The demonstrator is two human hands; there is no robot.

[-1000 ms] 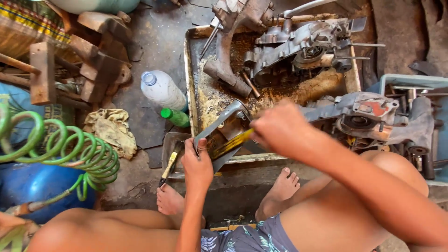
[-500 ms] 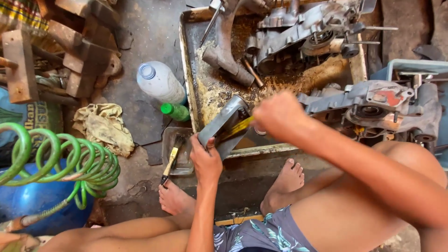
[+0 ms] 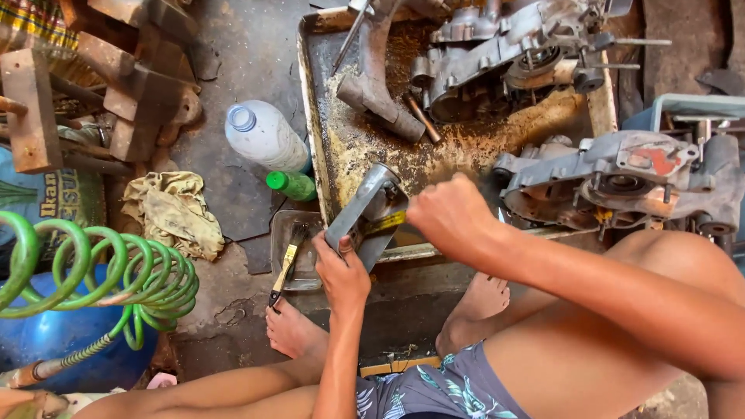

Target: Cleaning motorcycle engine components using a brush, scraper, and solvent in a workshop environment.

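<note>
My left hand [image 3: 340, 273] grips the lower end of a grey metal engine part [image 3: 360, 206], a bar with a ring at its far end, which is tilted over the front edge of a rusty metal tray [image 3: 317, 147]. My right hand [image 3: 452, 217] is closed on the handle of a yellow tool [image 3: 385, 223] whose end rests against that part. Both hands meet just in front of the tray. My bare feet [image 3: 293, 330] rest on the floor below them.
The tray holds a grey engine casing [image 3: 497, 54] and an oily arm piece [image 3: 380, 93]. Another casing [image 3: 621, 174] lies at the right. A small pan with a brush [image 3: 289, 260], a clear bottle [image 3: 264, 136], a green bottle [image 3: 291, 185], a rag [image 3: 174, 211], a coiled green hose [image 3: 101, 271] and wooden blocks [image 3: 93, 85] stand at the left.
The view has shifted slightly. Both hands keep their hold on the metal part and the yellow tool, with the right hand working a little lower against the part.
</note>
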